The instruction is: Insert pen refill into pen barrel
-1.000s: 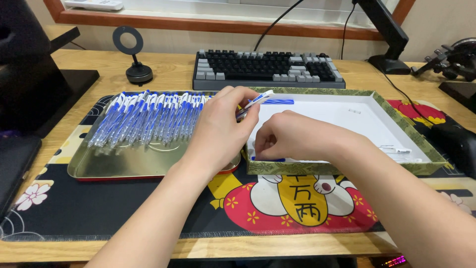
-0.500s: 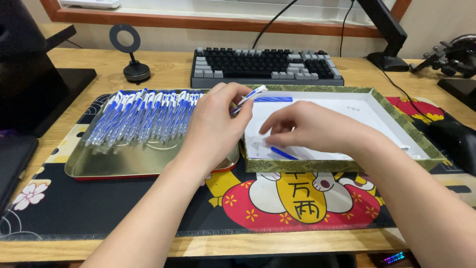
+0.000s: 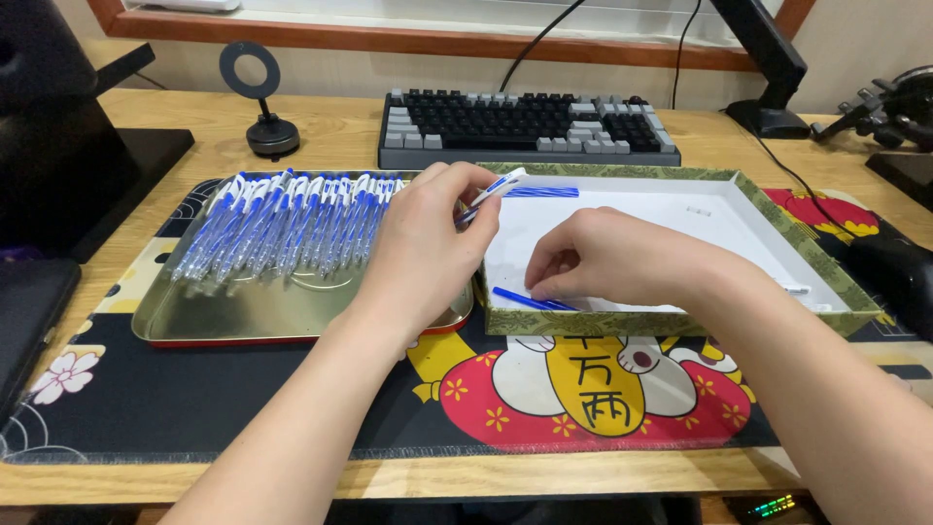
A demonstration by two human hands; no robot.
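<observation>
Wooden surface (image 3: 321, 131) runs wall to wall under a window ledge, and I see it mostly covered by a dark desk mat (image 3: 194, 399) with flowers and a red and yellow cat figure. At far left stands a black monitor base (image 3: 87, 165), with a small ring-shaped stand (image 3: 262, 97) behind it. Next comes a gold metal tray (image 3: 243, 316) carrying a row of blue and clear pens (image 3: 282, 224) laid side by side. My left hand (image 3: 428, 243) hovers over the tray's right edge, fingers closed on one blue and white pen (image 3: 496, 187) pointing up and right. Behind it sits a black and grey keyboard (image 3: 525, 126). To the right lies a shallow white box (image 3: 739, 253) with a green patterned rim. My right hand (image 3: 612, 258) rests inside its near-left corner, fingers pinched on a blue pen part (image 3: 520, 298) lying on the box floor. At far right I see a monitor arm foot (image 3: 777, 117) and a black mouse (image 3: 899, 277).
</observation>
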